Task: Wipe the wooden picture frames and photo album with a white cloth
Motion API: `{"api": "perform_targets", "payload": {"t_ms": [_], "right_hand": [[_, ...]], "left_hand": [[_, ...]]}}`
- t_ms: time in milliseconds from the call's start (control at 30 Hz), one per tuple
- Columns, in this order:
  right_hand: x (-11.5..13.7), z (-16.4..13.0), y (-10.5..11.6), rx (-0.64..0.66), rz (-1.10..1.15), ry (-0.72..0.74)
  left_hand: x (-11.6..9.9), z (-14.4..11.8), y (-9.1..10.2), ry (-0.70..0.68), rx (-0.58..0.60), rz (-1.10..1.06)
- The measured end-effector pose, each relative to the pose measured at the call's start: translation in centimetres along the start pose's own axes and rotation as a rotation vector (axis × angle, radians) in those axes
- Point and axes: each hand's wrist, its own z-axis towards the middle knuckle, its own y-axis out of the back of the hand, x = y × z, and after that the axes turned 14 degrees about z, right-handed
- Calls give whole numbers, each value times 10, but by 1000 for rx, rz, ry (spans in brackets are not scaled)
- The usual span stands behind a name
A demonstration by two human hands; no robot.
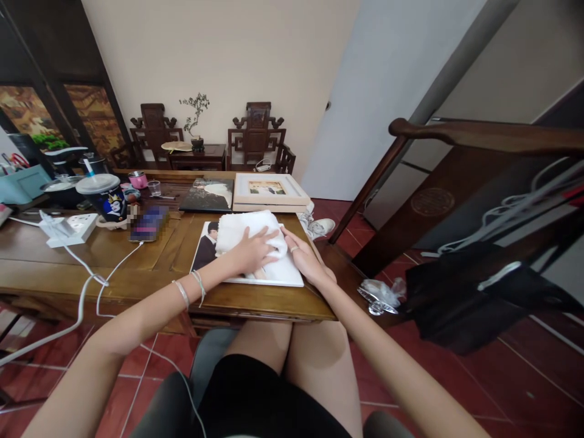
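my left hand (253, 250) lies flat, open on the white cloth (241, 234); my right hand (305, 258), at its 3 o'clock, rests open on the photo print (249, 255).

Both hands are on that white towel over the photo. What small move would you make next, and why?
Probably slide the towel leftward. The left hand presses flat on it and the right hand steadies its edge, but the towel covers only the right part of the photo, so the left part is uncovered.
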Motion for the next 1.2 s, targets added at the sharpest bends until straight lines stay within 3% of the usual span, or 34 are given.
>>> {"api": "perform_targets", "payload": {"t_ms": [133, 400, 500, 600, 767, 933, 1033, 1200], "right_hand": [[9, -1, 0, -30, 53, 31], [17, -6, -1, 38, -19, 4], [9, -4, -1, 86, -89, 52], [1, 0, -1, 147, -180, 135], [-2, 1, 0, 146, -251, 160], [0, 1, -1, 154, -255, 175], [-1, 1, 0, 152, -259, 182], [-3, 1, 2, 145, -274, 177]], "left_hand": [[-23, -10, 5, -76, -52, 68], [-73, -72, 38, -253, -80, 186], [-79, -90, 46, -246, -120, 216], [-68, -91, 46, -216, -72, 192], [-6, -54, 28, 28, 109, 126], [51, 5, 20, -73, -9, -114], [56, 43, 28, 0, -111, -215], [42, 85, 37, -138, -13, -318]]}}
